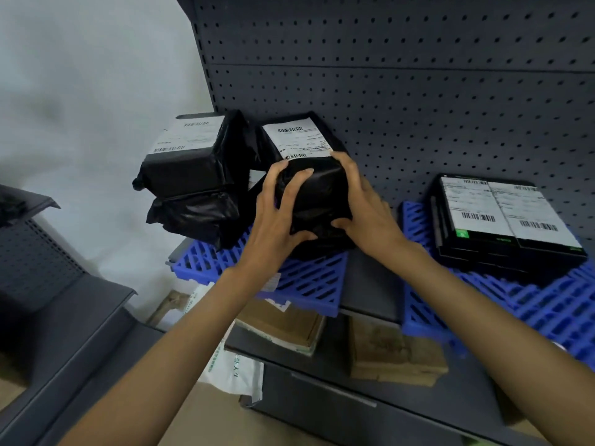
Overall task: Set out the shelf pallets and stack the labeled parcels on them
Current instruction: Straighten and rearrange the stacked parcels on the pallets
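Both hands clasp one black-wrapped parcel from its near side: left hand spread over the left front face with the thumb tucked under, right hand spread along the right edge, thumb pressed to the front. Parcel sits on the left blue pallet, white label up, just right of two stacked black parcels. Flat labeled parcels lie on the right blue pallet, well apart.

The held parcel is wrapped in glossy, crinkled black plastic film with a smooth white paper label. The blue pallet looks like moulded matt plastic. The perforated back panel is matt dark painted metal. Lower boxes are rough brown cardboard.
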A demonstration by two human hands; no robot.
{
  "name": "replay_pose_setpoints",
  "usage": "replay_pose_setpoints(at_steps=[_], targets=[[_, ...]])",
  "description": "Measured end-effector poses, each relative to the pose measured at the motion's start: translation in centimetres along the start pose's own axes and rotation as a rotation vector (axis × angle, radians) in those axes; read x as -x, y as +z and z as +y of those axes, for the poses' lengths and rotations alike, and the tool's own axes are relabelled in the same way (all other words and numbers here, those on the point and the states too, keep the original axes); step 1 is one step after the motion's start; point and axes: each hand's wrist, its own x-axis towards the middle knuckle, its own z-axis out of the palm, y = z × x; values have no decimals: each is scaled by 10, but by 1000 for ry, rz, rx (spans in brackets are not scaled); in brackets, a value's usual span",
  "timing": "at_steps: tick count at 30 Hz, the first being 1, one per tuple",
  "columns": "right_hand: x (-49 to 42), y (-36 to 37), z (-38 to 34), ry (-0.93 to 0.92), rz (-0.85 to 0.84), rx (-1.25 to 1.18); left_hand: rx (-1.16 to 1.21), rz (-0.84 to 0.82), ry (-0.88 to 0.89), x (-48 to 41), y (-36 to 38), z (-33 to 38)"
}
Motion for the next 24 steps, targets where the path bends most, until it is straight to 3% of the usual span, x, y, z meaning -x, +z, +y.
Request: replay_pose_setpoints(at_steps=[10,15,24], targets=[[34,20,-35,125,113,-3,102,-87,116,4,-23,-29],[37,33,-48,190,218,187,-58,-53,124,-1,-23,-25],[33,34,-51,202,231,206,-200,-62,225,-28,-45,-20]])
